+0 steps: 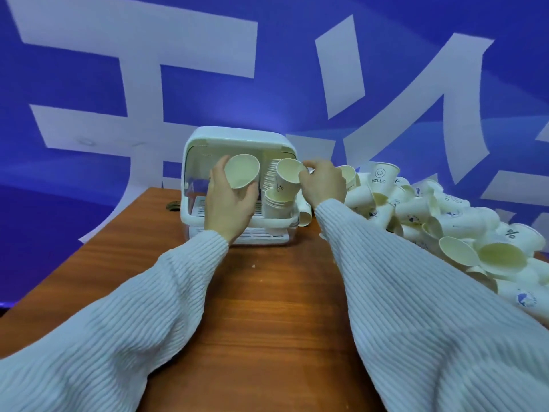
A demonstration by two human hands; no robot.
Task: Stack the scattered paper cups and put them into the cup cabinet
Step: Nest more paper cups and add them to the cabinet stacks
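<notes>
Blue wall with large white characters behind a wooden bench. White cup cabinet at the bench's far edge, front open, stacked cups inside at right. Left hand grips a paper cup; right hand pinches a second cup, both before the opening. Loose cup pile fills the right side; near bench centre bare between the sleeves.
</notes>
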